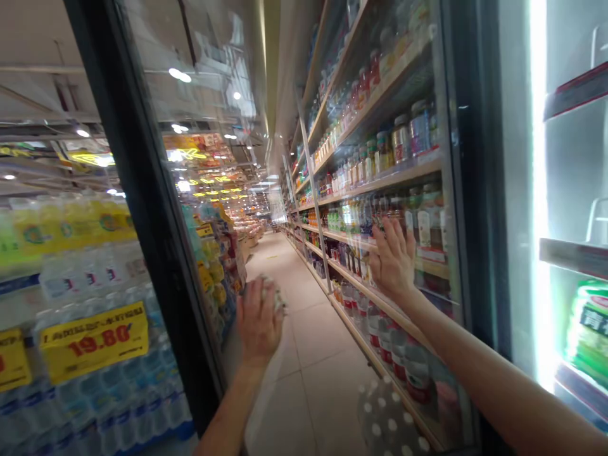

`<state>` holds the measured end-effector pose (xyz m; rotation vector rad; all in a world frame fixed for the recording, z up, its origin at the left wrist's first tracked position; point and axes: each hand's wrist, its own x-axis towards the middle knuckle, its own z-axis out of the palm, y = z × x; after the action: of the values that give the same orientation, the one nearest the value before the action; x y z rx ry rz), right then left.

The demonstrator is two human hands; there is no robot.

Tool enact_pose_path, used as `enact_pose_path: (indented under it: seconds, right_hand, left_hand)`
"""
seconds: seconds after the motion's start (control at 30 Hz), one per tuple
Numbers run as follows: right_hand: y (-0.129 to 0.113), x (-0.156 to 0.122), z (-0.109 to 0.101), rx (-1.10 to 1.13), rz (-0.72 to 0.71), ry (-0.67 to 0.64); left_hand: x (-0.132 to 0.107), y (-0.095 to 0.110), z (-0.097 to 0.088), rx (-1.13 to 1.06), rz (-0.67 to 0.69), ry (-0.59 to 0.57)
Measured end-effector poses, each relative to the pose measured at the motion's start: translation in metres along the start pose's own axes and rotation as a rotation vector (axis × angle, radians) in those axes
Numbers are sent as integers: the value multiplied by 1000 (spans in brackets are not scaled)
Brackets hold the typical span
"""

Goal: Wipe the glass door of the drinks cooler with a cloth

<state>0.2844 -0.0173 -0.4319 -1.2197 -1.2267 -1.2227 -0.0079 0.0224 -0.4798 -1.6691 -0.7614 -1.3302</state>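
A glass cooler door (304, 392) with a dark frame stands swung out in front of me. My left hand (259, 326) is at the lower left part of the pane, its fingers bent over a crumpled, pale speckled cloth (279, 297). The cloth is mostly hidden under the fingers and blurred. My right hand (393, 263) lies against the pane further right with its fingers spread and nothing in it. Shelves of bottles (365, 158) show in the glass, along with a grey garment with white dots (387, 418).
Packs of bottled water (109, 392) with a yellow price sign (95, 342) are stacked at the left. On the right is a lit cooler interior (574, 190) with shelf rails and a green pack (591, 329). The door's dark frame (152, 209) slants on the left.
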Motion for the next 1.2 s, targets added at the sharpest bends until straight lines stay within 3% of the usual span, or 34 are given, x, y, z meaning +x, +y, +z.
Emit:
enact_pose_path:
  seconds: [0.1,0.17,0.33,0.4,0.5,0.63,0.7,0.77,0.9,0.97,1.0,1.07,1.2]
  right_hand:
    - [-4,-8,1,-5,27,-4]
    - [-7,-15,1,-8,54,1]
    - [-12,-26,2,-1,48,8]
    - [-11,-28,2,-5,36,21]
    - [-10,-28,3,-17,37,30]
    - [-11,-28,4,-13,35,26]
    - [-11,-28,5,-4,44,23]
    - [-11,-28,4,0,48,23]
    - [-10,-28,4,-16,35,37]
    - [-9,-27,3,-22,28,49]
    - [-9,-27,3,-20,25,54]
    - [-9,-28,3,-6,24,51]
    - [-11,-28,4,20,46,33]
  left_hand:
    - [7,-27,-5,54,-233,101]
    - [19,-23,-2,46,-266,114]
    - [52,48,19,-78,46,-32]
    - [57,63,23,-117,148,-85]
    - [58,45,17,-74,128,-56]
    - [63,-10,5,9,-197,129]
    - [69,-12,6,-1,-276,160]
    - [73,11,13,-38,-209,116]
    - [69,87,33,-155,241,-77]
    - [67,103,37,-168,371,-110]
    - [67,100,36,-159,370,-112]
    - [71,76,30,-120,256,-90]
    - [94,11,15,-44,-137,62]
